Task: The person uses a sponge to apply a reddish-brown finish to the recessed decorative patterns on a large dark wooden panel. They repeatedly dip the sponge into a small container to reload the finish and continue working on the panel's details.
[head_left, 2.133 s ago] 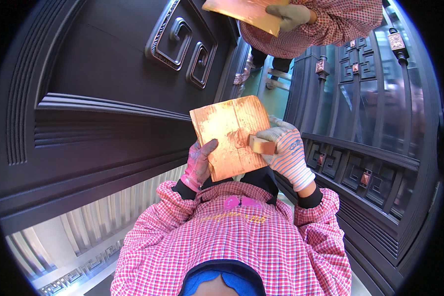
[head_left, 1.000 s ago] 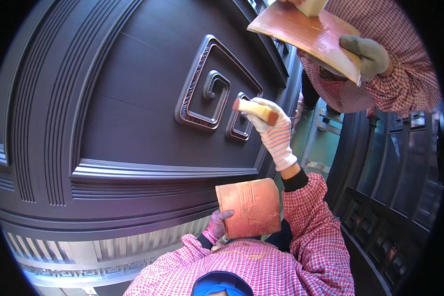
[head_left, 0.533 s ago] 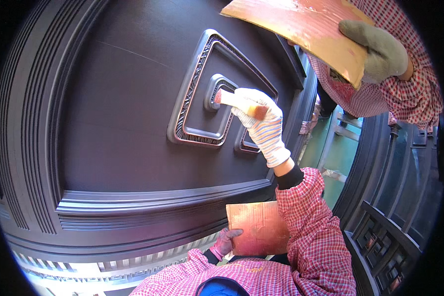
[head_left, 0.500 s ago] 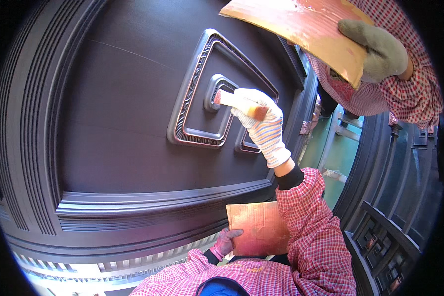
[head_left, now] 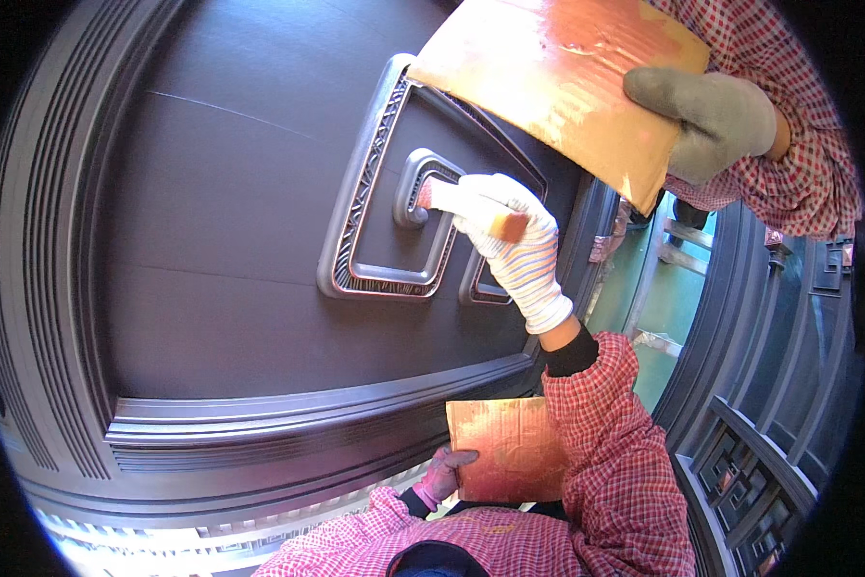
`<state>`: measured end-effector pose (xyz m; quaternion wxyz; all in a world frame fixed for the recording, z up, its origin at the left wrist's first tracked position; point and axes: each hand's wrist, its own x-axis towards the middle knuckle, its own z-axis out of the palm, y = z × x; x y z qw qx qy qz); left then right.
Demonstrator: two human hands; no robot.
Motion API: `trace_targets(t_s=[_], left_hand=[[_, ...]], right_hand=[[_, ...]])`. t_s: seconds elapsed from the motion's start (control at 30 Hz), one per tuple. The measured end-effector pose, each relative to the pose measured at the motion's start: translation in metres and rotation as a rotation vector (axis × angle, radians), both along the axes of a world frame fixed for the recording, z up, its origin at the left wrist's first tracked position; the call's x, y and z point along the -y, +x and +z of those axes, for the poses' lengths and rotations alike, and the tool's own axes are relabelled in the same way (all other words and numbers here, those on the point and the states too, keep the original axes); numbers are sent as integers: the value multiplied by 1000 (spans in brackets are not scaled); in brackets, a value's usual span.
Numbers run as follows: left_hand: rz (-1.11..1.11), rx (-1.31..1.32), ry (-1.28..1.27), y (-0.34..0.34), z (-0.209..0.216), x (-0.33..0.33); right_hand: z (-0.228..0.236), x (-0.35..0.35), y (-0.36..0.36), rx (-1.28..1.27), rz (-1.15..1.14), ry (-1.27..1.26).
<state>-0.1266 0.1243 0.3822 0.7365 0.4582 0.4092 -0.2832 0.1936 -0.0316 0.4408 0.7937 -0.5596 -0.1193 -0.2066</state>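
Two gloved hands are working at a dark panelled door (head_left: 221, 250).
Right hand (head_left: 509, 226) is gripping a small brush (head_left: 461, 202), its tip touching the raised copper-edged moulding (head_left: 375, 240) at about twelve o'clock from the person. Left hand (head_left: 442, 473) is clasping a stained cardboard sheet (head_left: 504, 450) down at six o'clock. At two o'clock, a co-worker's grey-gloved hand (head_left: 716, 115) is holding a larger cardboard (head_left: 557, 67).

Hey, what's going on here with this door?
A person's gloved right hand holds a small brush with its tip against the raised square ornament on a dark door panel. Their left hand holds a paint-smeared cardboard piece low down. A co-worker's grey-gloved hand holds a larger cardboard sheet above.
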Motion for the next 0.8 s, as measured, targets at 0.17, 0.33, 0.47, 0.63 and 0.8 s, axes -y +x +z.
trace_targets(t_s=[0.17, 0.33, 0.47, 0.63, 0.8], left_hand=[[0, 2, 3, -1, -1, -1], [43, 5, 5, 5, 4, 5], [45, 25, 7, 6, 6, 7], [50, 29, 14, 3, 3, 6], [76, 24, 6, 3, 3, 7]], right_hand=[[6, -1, 4, 92, 22, -102], [1, -1, 5, -103, 69, 60], [2, 2, -1, -82, 90, 39], [-3, -1, 1, 33, 80, -150], [3, -4, 9, -29, 55, 13]])
